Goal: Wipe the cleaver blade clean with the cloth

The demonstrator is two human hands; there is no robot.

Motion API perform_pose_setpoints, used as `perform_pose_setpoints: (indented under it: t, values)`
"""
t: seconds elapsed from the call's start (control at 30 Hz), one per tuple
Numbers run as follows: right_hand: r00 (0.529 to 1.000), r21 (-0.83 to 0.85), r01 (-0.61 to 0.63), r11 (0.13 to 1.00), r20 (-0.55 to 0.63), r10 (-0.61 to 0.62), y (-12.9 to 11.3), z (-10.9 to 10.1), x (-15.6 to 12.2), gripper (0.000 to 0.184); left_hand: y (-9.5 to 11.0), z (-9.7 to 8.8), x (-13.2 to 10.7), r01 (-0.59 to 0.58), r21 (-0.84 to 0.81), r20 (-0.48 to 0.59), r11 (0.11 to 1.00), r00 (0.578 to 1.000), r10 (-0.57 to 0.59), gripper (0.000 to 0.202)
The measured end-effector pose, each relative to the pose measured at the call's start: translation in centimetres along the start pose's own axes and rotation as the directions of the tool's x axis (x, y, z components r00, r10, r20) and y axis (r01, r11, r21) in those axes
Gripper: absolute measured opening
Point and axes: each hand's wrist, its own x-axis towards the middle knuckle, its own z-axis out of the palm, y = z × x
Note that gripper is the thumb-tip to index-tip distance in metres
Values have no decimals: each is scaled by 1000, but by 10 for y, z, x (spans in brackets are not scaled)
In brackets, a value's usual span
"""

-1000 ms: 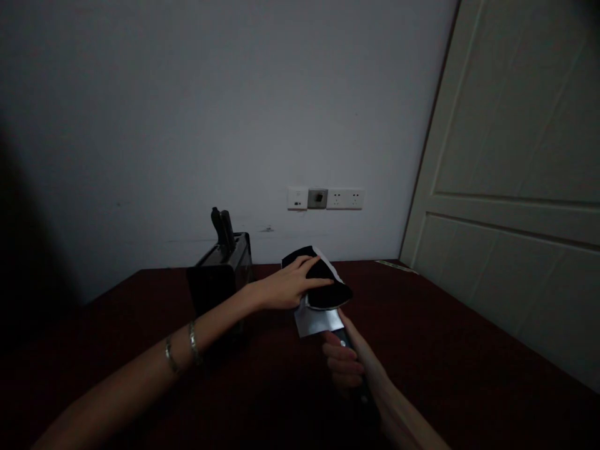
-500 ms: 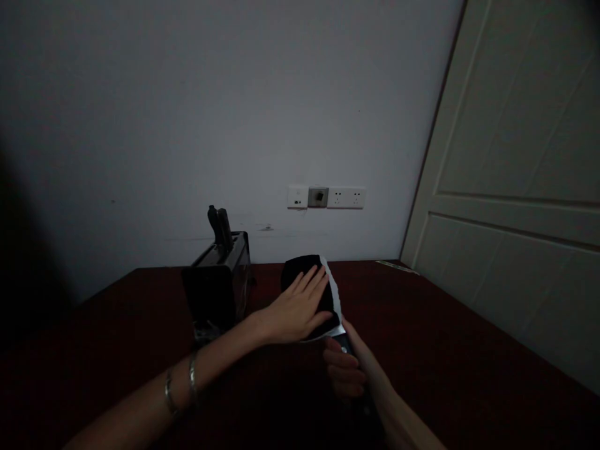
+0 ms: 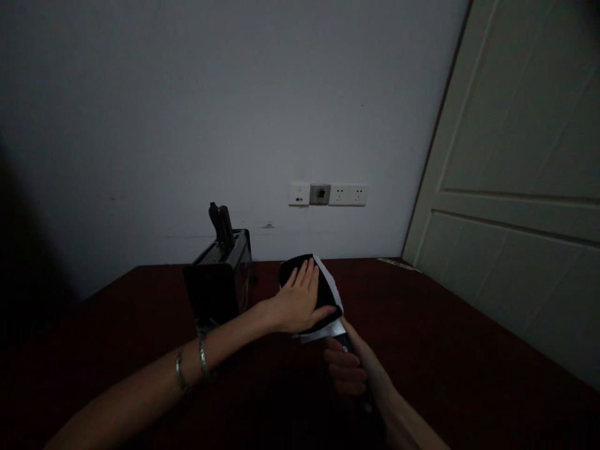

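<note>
In the head view, my right hand [image 3: 345, 367] is closed around the dark handle of a cleaver [image 3: 328, 330], whose blade points away from me. A black cloth [image 3: 325, 289] with a pale, uneven border lies over most of the blade. Flat on top of that cloth rests my left hand [image 3: 299, 305], fingers stretched out and thumb toward the handle. Bare metal shows as a strip between cloth and handle. The rest of the blade is covered, and the handle's lower end fades into darkness.
Left of the cleaver stands a dark knife block [image 3: 220, 281] holding black-handled tools [image 3: 222, 225]. Wall sockets [image 3: 347, 195] are behind the dark red table [image 3: 450, 337]. A thin flat strip [image 3: 398, 265] lies at its back right, near a pale door [image 3: 510, 250].
My left hand and the cloth have slid slightly left, away from the handle, baring more metal beside it. My right hand keeps its grip. The view has shifted a little.
</note>
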Motion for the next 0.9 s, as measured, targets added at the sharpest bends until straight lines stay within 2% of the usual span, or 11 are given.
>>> perform_pose_setpoints:
  t: [0.13,0.33,0.53,0.7,0.77,0.9]
  values:
    - [999,35,39,999,-12,-39,3,1,-2,34,5,1,-7,-107,-29,31,994,994,108,87]
    - [1000,6,18,1000,1,-18,3,5,-2,44,-13,0,5,-10,-59,45,998,999,12,92]
    - [999,29,36,999,10,-37,4,3,-4,37,0,3,-4,-125,-51,-5,991,992,125,91]
    - [999,19,19,1000,46,-20,4,1,-2,48,-14,-3,10,0,-54,29,999,1000,1,94]
    - [997,23,7,1000,73,-8,3,-1,-2,49,-14,-3,12,16,-56,50,998,999,-13,94]
    - [994,47,1,999,113,-6,2,-5,-2,36,0,6,1,-109,-50,25,993,994,111,91]
